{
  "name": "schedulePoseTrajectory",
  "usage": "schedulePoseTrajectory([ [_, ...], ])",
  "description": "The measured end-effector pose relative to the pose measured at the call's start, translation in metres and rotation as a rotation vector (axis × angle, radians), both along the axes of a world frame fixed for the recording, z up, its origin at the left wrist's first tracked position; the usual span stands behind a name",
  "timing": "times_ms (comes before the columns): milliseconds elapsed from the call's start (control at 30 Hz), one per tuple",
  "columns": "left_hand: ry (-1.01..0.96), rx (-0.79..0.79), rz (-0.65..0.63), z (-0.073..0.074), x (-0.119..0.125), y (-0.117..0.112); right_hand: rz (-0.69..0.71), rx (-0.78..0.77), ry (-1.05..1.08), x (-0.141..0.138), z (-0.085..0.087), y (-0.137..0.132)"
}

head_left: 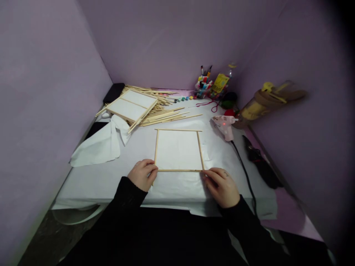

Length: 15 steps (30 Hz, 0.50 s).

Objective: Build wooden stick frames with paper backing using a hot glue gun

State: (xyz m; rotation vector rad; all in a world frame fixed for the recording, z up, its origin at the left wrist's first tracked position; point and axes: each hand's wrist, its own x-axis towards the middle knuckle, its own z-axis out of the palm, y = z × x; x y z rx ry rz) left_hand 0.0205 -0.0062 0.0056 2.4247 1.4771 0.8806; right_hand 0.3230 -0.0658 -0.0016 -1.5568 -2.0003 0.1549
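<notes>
Thin wooden sticks form a square around a white sheet (pixel 179 149) in front of me. The near wooden stick (pixel 179 170) runs crosswise between my hands. My left hand (pixel 142 173) pinches its left end, at the corner with the left stick (pixel 156 147). At the other corner, my right hand (pixel 222 186) has its fingers closed on the right end, where the right stick (pixel 200 149) meets it. The far stick (pixel 179 130) lies across the top, its ends reaching slightly past the side sticks.
A panel of sticks and white sheet (pixel 133 105) rests on a pile of sticks (pixel 166 116) at back left. Folded white cloth or paper (pixel 97 147) lies left. A pink glue gun (pixel 225 127) with a black cord stands right, near a jar of paints (pixel 203 87).
</notes>
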Motion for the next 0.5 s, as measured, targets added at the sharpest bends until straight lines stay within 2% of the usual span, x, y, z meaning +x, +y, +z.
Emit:
schedulePoseTrajectory([
  [333, -0.031, -0.038, 0.015, -0.0001, -0.0008, -0.0012, 0.022, 0.007, -0.053, -0.0049, 0.0054, 0.0001],
  [500, -0.082, -0.074, 0.041, 0.0069, -0.0036, -0.0046, 0.045, 0.01, -0.072, -0.0032, 0.0036, 0.0006],
])
